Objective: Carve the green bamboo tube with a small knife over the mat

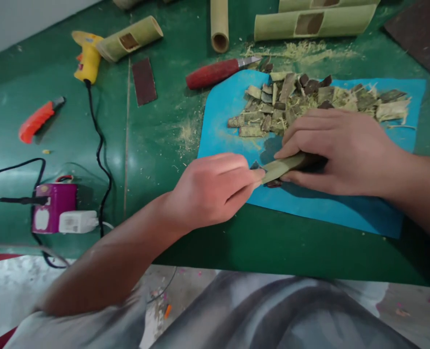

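A green strip of bamboo [284,166] is held between my two hands, low over a bright blue sheet [298,201]. My left hand [218,189] is closed, pinching the strip's left end. My right hand [340,148] grips its other end, fingers along the top and thumb beneath; that end is partly hidden in shadow under the palm. Just beyond my hands, a heap of bamboo chips and shavings [265,114] covers the upper part of the sheet. A red-handled knife [213,73] lies at the sheet's upper left corner, blade pointing right.
Bamboo tubes with cut windows lie at the back, one at right [273,27] and one at left [142,36]. Leftward are a yellow glue gun [89,58], an orange utility knife [36,121], brown sandpaper [144,81] and a purple power block [56,196] with cords.
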